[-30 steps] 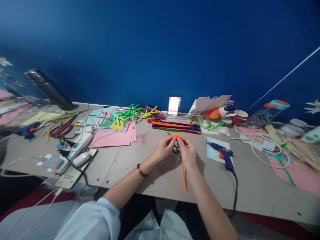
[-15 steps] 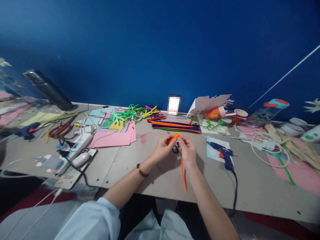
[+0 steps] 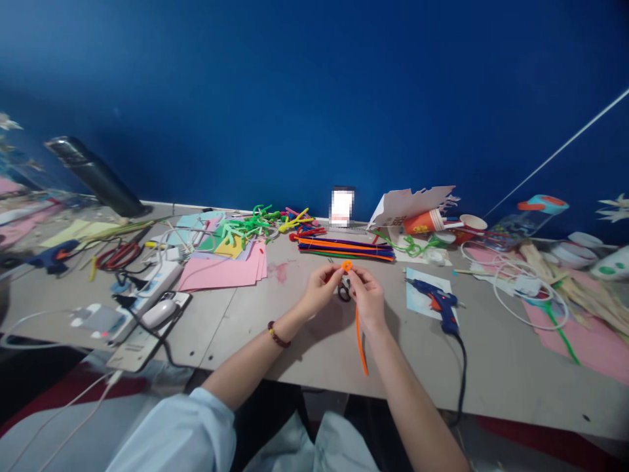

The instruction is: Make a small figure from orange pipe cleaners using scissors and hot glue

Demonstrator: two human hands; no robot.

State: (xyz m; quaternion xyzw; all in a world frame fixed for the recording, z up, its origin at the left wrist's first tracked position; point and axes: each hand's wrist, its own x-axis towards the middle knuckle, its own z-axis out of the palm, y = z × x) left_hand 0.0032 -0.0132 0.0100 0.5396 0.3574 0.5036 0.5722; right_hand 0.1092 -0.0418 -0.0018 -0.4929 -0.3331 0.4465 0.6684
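Note:
Between both hands is an orange pipe cleaner [image 3: 362, 347], its upper end curled into a small loop and its long tail hanging down past my right palm. My left hand [image 3: 322, 288], with a dark beaded bracelet at the wrist, pinches the loop from the left side. Thumb and fingers of my right hand [image 3: 368, 295] close on it from the right. Just beneath the fingertips lies a pair of scissors [image 3: 344, 292] with black handles, partly covered by the hands. Behind them rests a bundle of coloured pipe cleaners [image 3: 344, 248].
To the right, a blue glue gun [image 3: 442, 305] lies on light blue paper, its cord running off the front edge. Pink paper sheets [image 3: 221, 275], a power strip [image 3: 152, 295] and a phone with a mouse [image 3: 160, 314] are at left. Paper cups [image 3: 423, 221] lie at the back.
The orange loop has turned so its round opening faces me more. My left fingers have shifted slightly along it; both arms stay nearly where they were.

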